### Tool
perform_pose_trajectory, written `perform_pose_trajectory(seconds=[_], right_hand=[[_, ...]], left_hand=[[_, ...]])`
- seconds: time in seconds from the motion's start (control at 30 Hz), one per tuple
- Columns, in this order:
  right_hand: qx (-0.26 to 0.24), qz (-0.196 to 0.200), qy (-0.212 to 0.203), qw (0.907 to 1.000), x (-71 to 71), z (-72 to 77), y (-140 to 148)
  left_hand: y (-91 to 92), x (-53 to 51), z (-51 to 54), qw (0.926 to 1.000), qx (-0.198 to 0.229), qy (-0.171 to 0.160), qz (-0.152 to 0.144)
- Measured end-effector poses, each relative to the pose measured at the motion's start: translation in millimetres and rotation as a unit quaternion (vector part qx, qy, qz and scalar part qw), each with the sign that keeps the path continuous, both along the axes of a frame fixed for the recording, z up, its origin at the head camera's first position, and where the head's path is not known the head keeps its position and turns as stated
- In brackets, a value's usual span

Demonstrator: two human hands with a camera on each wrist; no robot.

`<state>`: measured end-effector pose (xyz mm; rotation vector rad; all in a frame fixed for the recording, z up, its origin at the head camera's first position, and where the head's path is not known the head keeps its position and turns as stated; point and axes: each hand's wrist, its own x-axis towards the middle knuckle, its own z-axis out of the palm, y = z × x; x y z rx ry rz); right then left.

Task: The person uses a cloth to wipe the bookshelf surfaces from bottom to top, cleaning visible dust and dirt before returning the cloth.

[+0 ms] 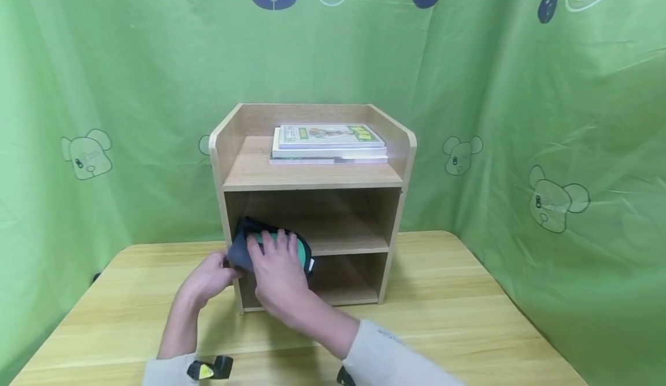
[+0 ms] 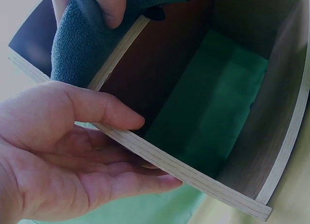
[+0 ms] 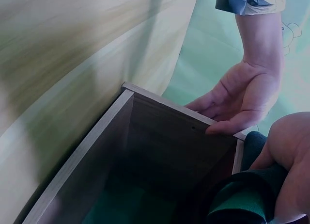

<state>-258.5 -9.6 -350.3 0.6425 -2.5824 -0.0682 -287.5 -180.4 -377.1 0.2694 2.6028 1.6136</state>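
A small wooden shelf unit (image 1: 312, 180) stands on the table. My left hand (image 1: 207, 279) grips the front edge of its left side panel (image 2: 145, 153), thumb inside and fingers outside. My right hand (image 1: 281, 279) holds a fuzzy cloth (image 1: 240, 252), grey-blue and green with black edging and a small white tag, at the left front of the middle shelf. In the left wrist view, the cloth (image 2: 77, 44) lies over the shelf board's front edge against the side panel. The right wrist view shows part of the right hand (image 3: 295, 161) curled on it.
Several books (image 1: 330, 143) lie stacked on the unit's top board. Below the middle board is a lower compartment (image 1: 338, 279). The wooden table (image 1: 442, 316) extends on both sides, and a green printed curtain (image 1: 156, 56) hangs behind and beside it.
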Motion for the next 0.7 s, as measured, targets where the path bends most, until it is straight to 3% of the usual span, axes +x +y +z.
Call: perform_pose_trajectory(seconds=[0.3, 0.7], right_hand=[[-0.012, 0.021, -0.027, 0.9993, -1.7, 0.7, 10], [-0.035, 0.032, -0.034, 0.9983, -1.9, 3.1, 46]], left_hand=[[-1.2, 1.7, -1.8, 0.9999, -0.013, 0.009, 0.000], [0.1, 1.8, -0.6, 0.9992, -0.034, 0.017, 0.005]])
